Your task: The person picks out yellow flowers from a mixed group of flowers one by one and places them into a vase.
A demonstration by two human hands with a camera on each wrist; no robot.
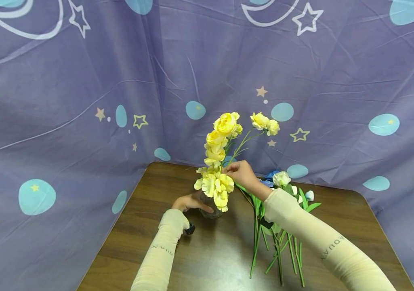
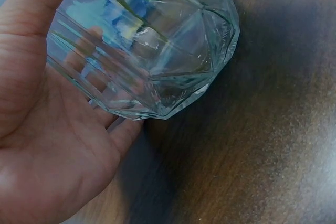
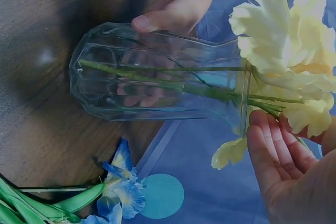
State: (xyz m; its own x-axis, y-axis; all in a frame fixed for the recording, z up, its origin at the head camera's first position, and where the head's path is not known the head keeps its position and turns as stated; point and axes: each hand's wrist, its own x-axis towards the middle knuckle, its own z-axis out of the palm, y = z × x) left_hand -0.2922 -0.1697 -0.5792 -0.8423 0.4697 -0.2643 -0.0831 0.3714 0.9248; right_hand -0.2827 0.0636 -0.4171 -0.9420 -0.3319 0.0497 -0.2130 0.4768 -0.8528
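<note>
A clear faceted glass vase stands on the table, with green stems inside it. My left hand grips the vase around its side, thumb on the near face and fingers behind the glass, as the left wrist view shows. Large yellow flowers crowd over the vase mouth and partly hide it from the head view. Right at the rim, my right hand pinches a thin flower stem between thumb and fingers. A spray of small yellow blooms leans out to the right above this hand.
On the table's right side lie loose flowers: a white bloom, a blue iris and several green stems pointing toward the near edge. A purple patterned curtain hangs behind the wooden table.
</note>
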